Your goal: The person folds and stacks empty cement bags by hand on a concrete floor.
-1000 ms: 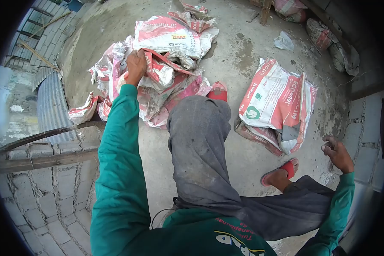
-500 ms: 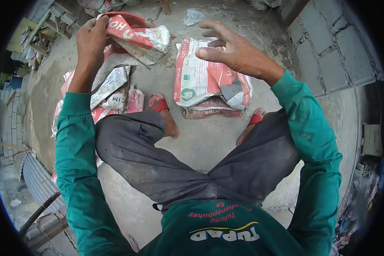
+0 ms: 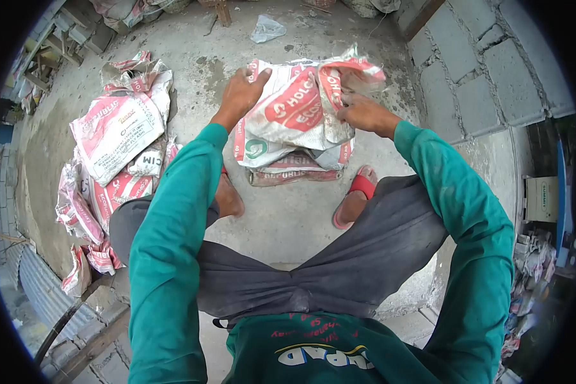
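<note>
1. Nearest me are my green shirt [image 3: 307,349] and my dark trousers [image 3: 326,275], my knees spread wide.
2. My 2 feet are on the concrete floor [image 3: 281,224] in red sandals; the right sandal [image 3: 363,185] shows clearly, while my left forearm partly hides the other.
3. Between and beyond my feet lies a flat stack of cement bags [image 3: 256,151], red and white, with a dirtier bag [image 3: 294,178] sticking out below on the near side.
4. On top of that stack is the crumpled bag [image 3: 294,110] I'm handling, its printed front facing up and its far right end bunched and raised.
5. My right hand [image 3: 344,110] is clamped on the right side of this crumpled bag, by the bunched part.
6. My left hand [image 3: 257,75] is at its far left edge, thumb and fingers slightly apart; I can't tell whether they pinch it.
7. To the left, well apart from the stack, is a messy heap of bags [image 3: 118,134], folded and overlapping, partly behind my left knee.
8. Farther off, past the stack, a clear plastic bag [image 3: 267,29] lies on the floor.
9. To the right of it rises a grey block wall [image 3: 509,77].
</note>
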Motion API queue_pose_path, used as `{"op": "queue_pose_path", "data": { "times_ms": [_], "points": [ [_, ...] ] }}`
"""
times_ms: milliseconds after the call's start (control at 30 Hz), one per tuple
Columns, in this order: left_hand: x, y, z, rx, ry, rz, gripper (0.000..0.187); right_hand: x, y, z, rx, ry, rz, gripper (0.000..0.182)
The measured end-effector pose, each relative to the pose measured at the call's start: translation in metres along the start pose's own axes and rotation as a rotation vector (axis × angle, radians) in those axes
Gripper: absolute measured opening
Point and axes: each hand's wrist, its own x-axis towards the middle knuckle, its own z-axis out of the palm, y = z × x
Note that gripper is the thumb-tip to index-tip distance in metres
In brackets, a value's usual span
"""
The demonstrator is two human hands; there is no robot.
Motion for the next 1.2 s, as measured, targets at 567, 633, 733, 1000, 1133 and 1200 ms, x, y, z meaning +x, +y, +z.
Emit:
{"op": "queue_pose_path", "data": {
  "times_ms": [567, 633, 733, 1000, 1133, 1200],
  "points": [
    [0.037, -0.058, 0.036, -1.182, -0.25, -0.33, 0.035, -0.033, -0.027, -0.085, 0.566, 0.616, -0.499, 0.038],
    [0.024, -0.031, 0.002, -1.003, -0.123, -0.238, 0.034, -0.034, -0.002, -0.088, 0.627, 0.587, -0.487, 0.037],
    [0.015, -0.068, -0.001, -0.687, 0.108, -0.147, 0.032, -0.036, 0.04, -0.075, 0.687, 0.351, -0.092, 0.036],
    [-0.064, -0.215, 0.092, -0.167, 0.106, -0.564, 0.037, -0.046, 0.081, -0.003, 0.373, -0.252, 0.548, 0.035],
    [-0.021, -0.142, 0.063, -0.648, 0.014, -0.317, 0.029, -0.02, 0.077, -0.04, 0.235, 0.291, 0.121, 0.031],
    [0.0, -0.061, 0.029, -0.564, 0.112, -0.16, 0.03, -0.016, 0.053, -0.069, -0.046, 0.446, 0.027, 0.034]
  ]
}}
